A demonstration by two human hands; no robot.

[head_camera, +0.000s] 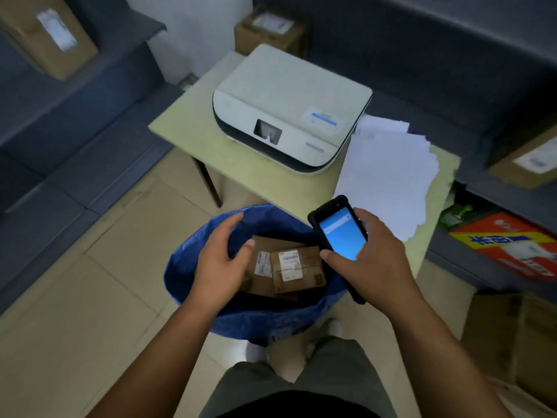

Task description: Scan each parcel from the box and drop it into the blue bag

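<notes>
Right, brown cardboard parcels (297, 268), boxy and square-edged with white printed labels, lie inside the blue bag (187, 267), its crinkled, sheeny mouth gaping round on the floor (90, 297) near the centre of view. The scanner (339, 236) is a glossy black slab with rounded corners and a lit blue screen.

At 12 o'clock from the bag a smooth white printer (289, 107) sits on a pale yellow-green bench (180, 125), with a loose fan of white paper (388, 176) at 2 o'clock. Beige tiles underfoot, grey shelving (75, 131) all round (a red printed carton (512, 248) at 3 o'clock).

Left hand (223, 257) hovers over the bag's mouth, fingers loosely spread, holding nothing. Right hand (373, 254) wraps the scanner above the bag's 2 o'clock rim, thumb at the screen's lower edge.
</notes>
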